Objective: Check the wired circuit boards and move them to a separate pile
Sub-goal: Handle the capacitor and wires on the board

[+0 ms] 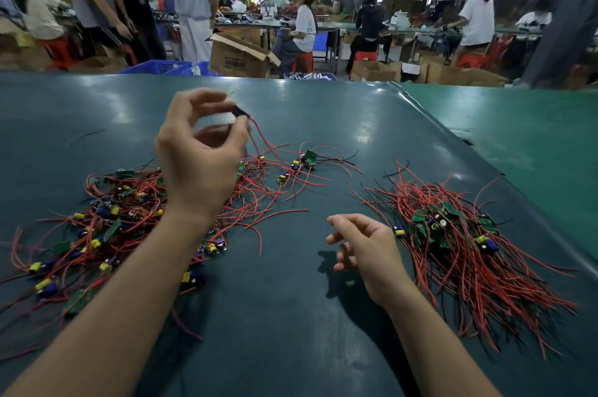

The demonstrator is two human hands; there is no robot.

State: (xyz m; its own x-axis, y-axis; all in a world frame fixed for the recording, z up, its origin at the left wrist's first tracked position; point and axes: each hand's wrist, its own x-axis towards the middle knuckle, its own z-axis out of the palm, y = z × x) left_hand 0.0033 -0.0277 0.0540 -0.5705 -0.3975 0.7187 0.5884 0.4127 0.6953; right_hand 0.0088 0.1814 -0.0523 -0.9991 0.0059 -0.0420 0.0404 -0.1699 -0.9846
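My left hand (197, 157) is raised above the table and pinches a small dark circuit board (240, 112) between thumb and fingers; its red wires trail down to the right. Under and left of that hand lies a wide loose pile of wired boards (106, 222) with yellow and blue parts. A few separate boards (307, 158) lie behind it toward the centre. At the right sits a second, tighter pile of green boards (449, 228) with red wires fanning toward me. My right hand (365, 247) hovers just left of that pile, fingers loosely curled, holding nothing.
The dark green table mat (307, 315) has a raised seam (453, 125) running diagonally at the right, with a lighter green surface beyond. Past the far edge are blue crates (161, 67), cardboard boxes (239, 57) and several people standing or seated at other benches.
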